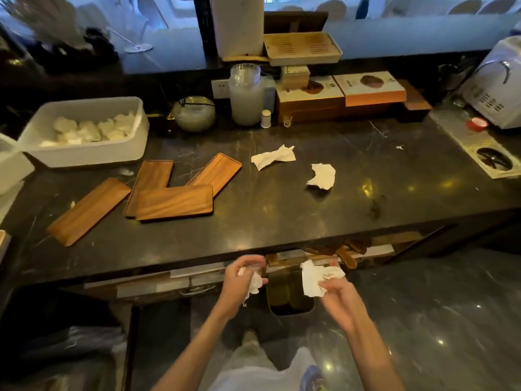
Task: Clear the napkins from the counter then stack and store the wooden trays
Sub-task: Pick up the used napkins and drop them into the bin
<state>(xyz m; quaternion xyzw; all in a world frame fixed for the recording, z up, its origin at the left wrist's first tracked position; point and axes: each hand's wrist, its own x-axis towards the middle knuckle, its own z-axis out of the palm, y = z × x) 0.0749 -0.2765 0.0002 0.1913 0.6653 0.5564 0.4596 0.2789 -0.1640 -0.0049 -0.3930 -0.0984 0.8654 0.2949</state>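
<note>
White paper is what fills the head view: the left hand (pixel 244 273) is clenched on a crumpled napkin (pixel 253 282) and the right hand (pixel 332 286) is pinched on a second crumpled napkin (pixel 315 279), both held below the counter (pixel 352 204) edge above a small dark bin (pixel 290 296) at about 6 o'clock. Both wads are best released straight over that opening, so that nothing is dropped on the floor. Two loose napkins (pixel 273 158) are left toward 12 and 1 o'clock, and four wooden trays (pixel 174 203) are scattered unstacked at about 10 o'clock.
</note>
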